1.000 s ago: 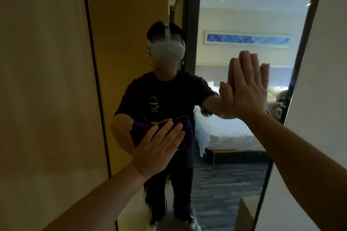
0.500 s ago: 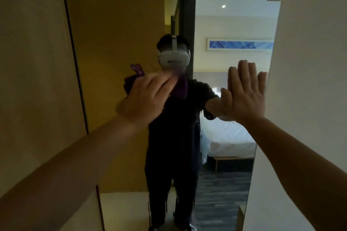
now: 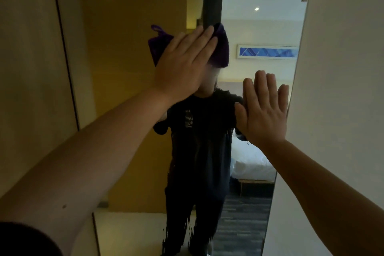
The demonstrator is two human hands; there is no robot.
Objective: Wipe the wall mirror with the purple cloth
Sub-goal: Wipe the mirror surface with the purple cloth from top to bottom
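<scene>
A tall wall mirror (image 3: pixel 133 93) fills the middle of the head view and reflects a person in dark clothes and a bedroom. My left hand (image 3: pixel 182 64) lies flat on the purple cloth (image 3: pixel 220 52), pressing it against the glass high up, over the reflected head. The cloth's edges and a small loop stick out above and to the right of my fingers. My right hand (image 3: pixel 264 110) rests flat on the glass with fingers spread, lower and near the mirror's right edge, holding nothing.
A wooden panel (image 3: pixel 31 68) borders the mirror on the left. A pale wall (image 3: pixel 340 68) juts out on the right, close to my right forearm. The reflection shows a bed, a blue picture and grey floor.
My left hand has swept the cloth upward, from the reflected waist to above the reflected head. My right hand has stayed pressed on the glass. The view has shifted toward the mirror's left.
</scene>
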